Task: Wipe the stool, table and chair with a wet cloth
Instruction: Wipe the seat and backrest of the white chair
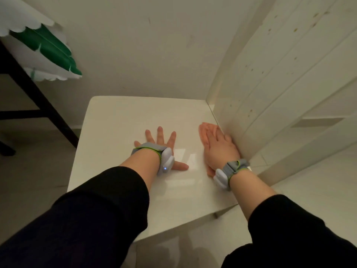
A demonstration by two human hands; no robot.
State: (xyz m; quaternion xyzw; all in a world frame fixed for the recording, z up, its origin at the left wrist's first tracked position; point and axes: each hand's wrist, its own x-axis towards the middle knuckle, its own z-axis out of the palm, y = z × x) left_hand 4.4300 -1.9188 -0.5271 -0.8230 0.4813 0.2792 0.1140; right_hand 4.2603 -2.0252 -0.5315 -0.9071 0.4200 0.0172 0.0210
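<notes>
Pressing pink cloth [203, 130] under flat right hand [220, 149] on white table [119, 120], left hand [160, 142] spread flat nearby

Green-leaf tablecloth [48, 49] upper left; slatted panel [280, 84] right.

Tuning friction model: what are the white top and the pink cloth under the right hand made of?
White top: likely lacquered or laminated board with a glossy finish; it shows bright mirror-like reflections. Pink cloth: soft thin fabric, matte, lying flat under the right hand; the fibre type is unclear.
</notes>
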